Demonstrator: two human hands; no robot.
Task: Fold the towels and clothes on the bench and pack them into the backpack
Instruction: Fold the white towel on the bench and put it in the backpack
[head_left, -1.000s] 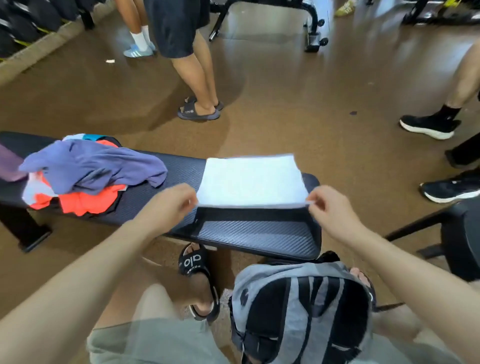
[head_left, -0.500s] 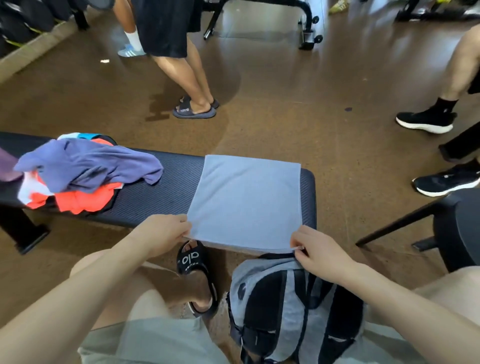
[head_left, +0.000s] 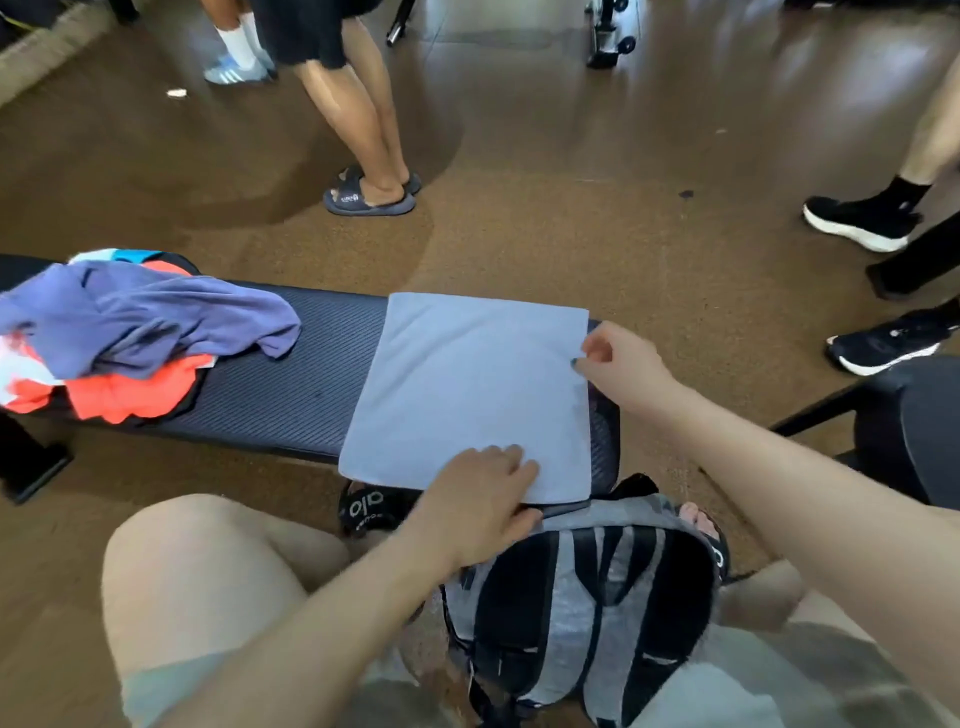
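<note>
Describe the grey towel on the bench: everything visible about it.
The grey towel is a pale blue-grey, soft, matte cloth folded into a flat, roughly square shape with a layered edge at its near side. It lies at the right end of the black bench, its near-left corner overhanging the bench edge. The left hand rests on its near edge with fingers laid on top; the right hand pinches its right edge. The backpack stands just below it.

place: gym | cues: padded workout bench (head_left: 270, 410); brown rubber floor (head_left: 571, 234); wheeled equipment frame (head_left: 608, 44); sports shoes (head_left: 857, 223)
</note>
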